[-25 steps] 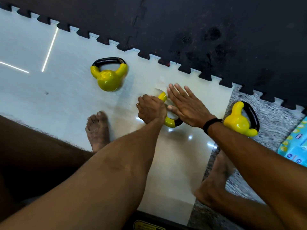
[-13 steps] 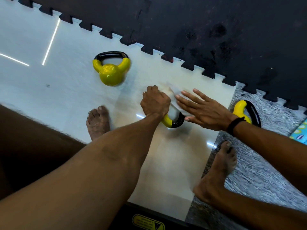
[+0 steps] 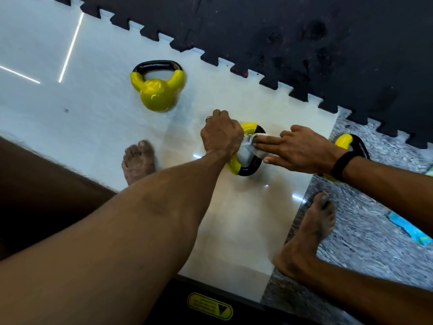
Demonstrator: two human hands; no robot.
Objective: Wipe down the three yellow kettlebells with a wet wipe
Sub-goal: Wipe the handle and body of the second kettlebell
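Note:
Three yellow kettlebells with black handles lie on the floor. The left kettlebell (image 3: 157, 90) lies alone on the white tile. The middle kettlebell (image 3: 243, 158) is on its side under my hands. My left hand (image 3: 221, 134) curls over its body and holds it down. My right hand (image 3: 297, 148) holds a white wet wipe (image 3: 249, 148) between thumb and fingers against the handle. The right kettlebell (image 3: 346, 141) is mostly hidden behind my right wrist.
Black interlocking foam mats (image 3: 304, 31) border the tile at the back. My bare feet (image 3: 138, 160) (image 3: 309, 233) stand on either side of the middle kettlebell. A blue wipes pack (image 3: 408, 228) lies on the grey speckled floor at right. A dark machine base with a yellow label (image 3: 209, 306) sits at the bottom.
My right hand went from flat over the kettlebell to holding the wipe at its handle. The view shifted slightly, and my left hand kept its hold.

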